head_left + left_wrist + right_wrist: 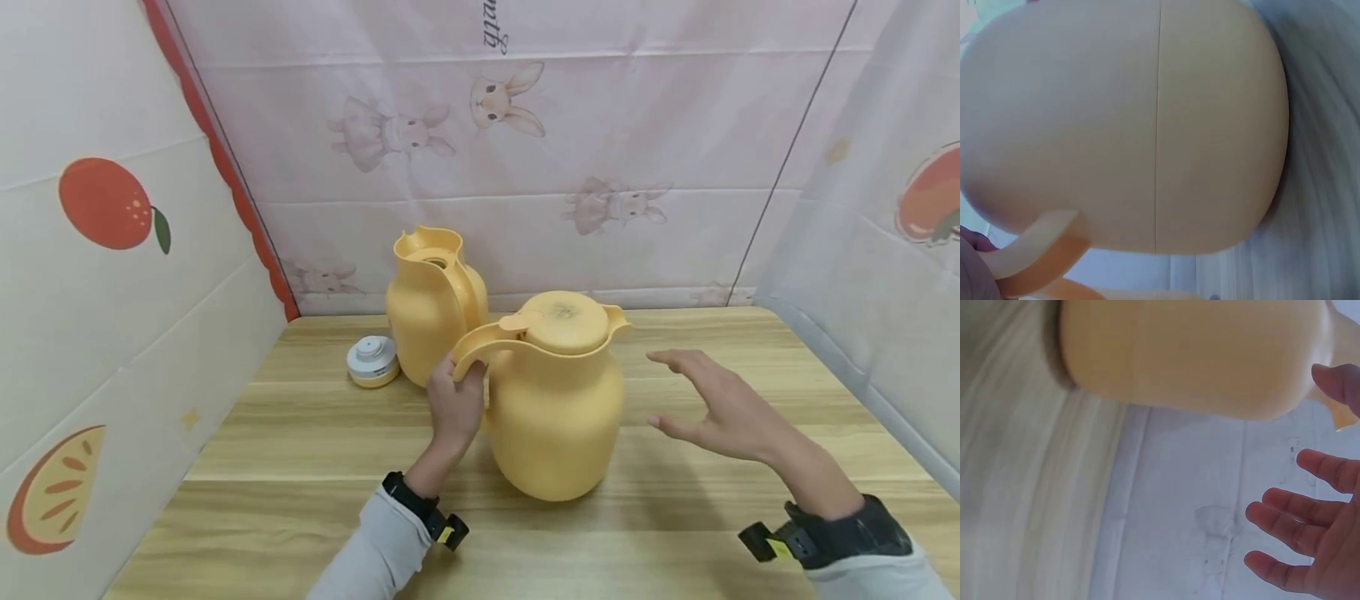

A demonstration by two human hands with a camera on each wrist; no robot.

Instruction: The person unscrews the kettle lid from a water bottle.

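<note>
A yellow thermos jug with its round lid on stands in the middle of the table, spout to the right. My left hand grips its handle on the left side; in the left wrist view the jug's body fills most of the picture and only a bit of that hand shows at the handle. To the right of the jug, my right hand is held apart from it, fingers spread and thumb extended. The right wrist view has the right hand's fingers straight and holding nothing, beside the jug.
A second yellow jug, lidless, stands behind and to the left, close to the first. Beside it lies a white and yellow stopper. The wooden table meets printed curtains at the back and both sides.
</note>
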